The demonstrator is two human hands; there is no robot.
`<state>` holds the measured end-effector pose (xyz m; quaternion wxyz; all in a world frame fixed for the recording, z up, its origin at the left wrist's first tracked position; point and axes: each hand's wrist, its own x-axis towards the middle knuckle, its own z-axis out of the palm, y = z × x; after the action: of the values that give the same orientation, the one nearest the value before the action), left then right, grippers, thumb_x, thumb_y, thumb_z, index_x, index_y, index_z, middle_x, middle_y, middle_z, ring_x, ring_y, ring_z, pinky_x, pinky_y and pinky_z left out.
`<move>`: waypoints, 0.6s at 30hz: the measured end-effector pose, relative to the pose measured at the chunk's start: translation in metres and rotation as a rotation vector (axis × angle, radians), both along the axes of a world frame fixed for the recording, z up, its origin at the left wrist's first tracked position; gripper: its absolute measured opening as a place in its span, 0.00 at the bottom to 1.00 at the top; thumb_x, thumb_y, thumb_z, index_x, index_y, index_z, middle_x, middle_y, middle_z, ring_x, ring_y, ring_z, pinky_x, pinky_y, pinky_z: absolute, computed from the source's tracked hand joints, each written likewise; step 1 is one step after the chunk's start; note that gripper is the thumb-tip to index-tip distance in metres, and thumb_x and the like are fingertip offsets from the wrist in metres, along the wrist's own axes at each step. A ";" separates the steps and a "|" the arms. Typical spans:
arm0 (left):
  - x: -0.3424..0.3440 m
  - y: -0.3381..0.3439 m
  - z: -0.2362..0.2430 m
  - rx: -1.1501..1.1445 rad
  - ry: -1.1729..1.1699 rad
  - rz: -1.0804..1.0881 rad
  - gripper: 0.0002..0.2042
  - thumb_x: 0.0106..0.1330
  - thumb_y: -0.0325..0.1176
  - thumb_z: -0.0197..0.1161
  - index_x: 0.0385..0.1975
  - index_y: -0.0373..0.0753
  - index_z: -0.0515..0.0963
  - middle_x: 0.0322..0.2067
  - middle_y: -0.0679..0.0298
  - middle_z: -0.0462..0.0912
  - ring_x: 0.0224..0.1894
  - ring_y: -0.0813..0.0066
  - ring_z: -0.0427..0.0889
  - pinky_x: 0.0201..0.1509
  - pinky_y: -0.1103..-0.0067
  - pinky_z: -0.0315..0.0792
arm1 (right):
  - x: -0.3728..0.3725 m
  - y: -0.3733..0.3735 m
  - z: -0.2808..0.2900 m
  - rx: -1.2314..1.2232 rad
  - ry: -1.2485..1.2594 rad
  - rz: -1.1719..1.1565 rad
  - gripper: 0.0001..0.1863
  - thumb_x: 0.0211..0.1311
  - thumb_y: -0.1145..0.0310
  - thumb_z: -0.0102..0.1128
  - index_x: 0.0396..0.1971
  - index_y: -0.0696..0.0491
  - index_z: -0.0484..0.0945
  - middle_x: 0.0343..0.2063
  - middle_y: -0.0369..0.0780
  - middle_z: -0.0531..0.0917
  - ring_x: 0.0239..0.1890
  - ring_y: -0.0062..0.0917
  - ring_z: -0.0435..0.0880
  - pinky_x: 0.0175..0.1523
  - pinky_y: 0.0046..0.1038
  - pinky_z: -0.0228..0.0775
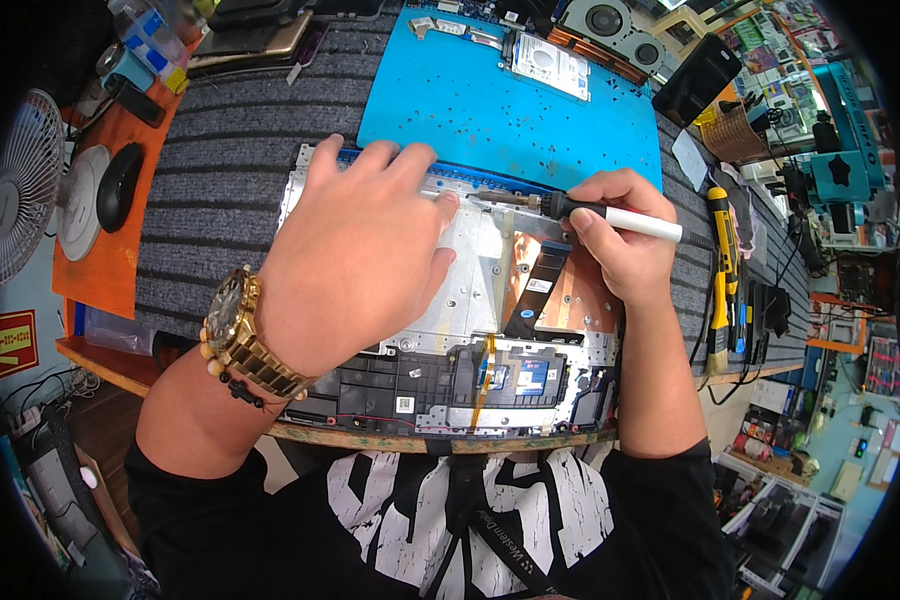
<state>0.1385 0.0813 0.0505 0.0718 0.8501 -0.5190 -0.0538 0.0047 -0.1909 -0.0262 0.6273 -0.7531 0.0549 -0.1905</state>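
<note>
A stripped laptop upper case (465,300) lies in front of me, showing silver metal, a copper-coloured area, a black ribbon cable (542,285) and black plastic along the near side. My left hand (345,240) is laid over its left part, fingers spread toward the far edge. My right hand (635,240) grips a soldering iron (645,222) with a white and black handle. The iron is held nearly level, its metal tip pointing left along the far edge of the case, close to my left thumb. Whether the tip touches the metal, I cannot tell.
Beyond the case is a blue mat (440,90) strewn with small dark screws and bearing a hard drive (550,62). Cooling fans (605,22) sit behind it. To the right are a yellow screwdriver (722,225) and a brush (718,345); a black mouse (120,187) is left.
</note>
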 end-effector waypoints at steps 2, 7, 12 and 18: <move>0.001 0.001 -0.003 0.002 0.001 0.001 0.19 0.72 0.40 0.76 0.59 0.39 0.91 0.68 0.48 0.83 0.74 0.50 0.79 0.82 0.44 0.65 | 0.000 0.002 0.001 0.005 0.009 -0.009 0.09 0.68 0.78 0.77 0.45 0.63 0.88 0.37 0.38 0.91 0.36 0.15 0.84 0.41 0.21 0.77; 0.001 0.003 -0.013 -0.129 -0.108 -0.046 0.15 0.73 0.39 0.72 0.53 0.40 0.93 0.53 0.56 0.86 0.62 0.54 0.84 0.75 0.46 0.71 | 0.000 0.003 0.003 0.008 0.033 -0.020 0.09 0.68 0.78 0.76 0.44 0.63 0.88 0.36 0.38 0.91 0.35 0.14 0.84 0.41 0.21 0.77; 0.001 0.002 -0.013 -0.131 -0.126 -0.040 0.15 0.72 0.38 0.72 0.52 0.39 0.93 0.53 0.56 0.86 0.62 0.54 0.84 0.75 0.46 0.71 | 0.000 0.002 0.002 0.004 0.027 -0.021 0.09 0.68 0.77 0.77 0.44 0.63 0.88 0.36 0.38 0.91 0.35 0.14 0.84 0.40 0.20 0.76; -0.002 0.000 -0.012 -0.120 -0.137 -0.042 0.15 0.71 0.37 0.72 0.52 0.38 0.93 0.55 0.56 0.84 0.65 0.54 0.82 0.77 0.44 0.69 | 0.000 0.001 -0.001 -0.076 -0.024 0.005 0.09 0.69 0.77 0.77 0.44 0.63 0.88 0.34 0.38 0.91 0.34 0.14 0.84 0.39 0.20 0.75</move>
<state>0.1364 0.0810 0.0384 0.0855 0.8348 -0.5427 0.0342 0.0046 -0.1903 -0.0270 0.5992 -0.7743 0.0380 -0.1999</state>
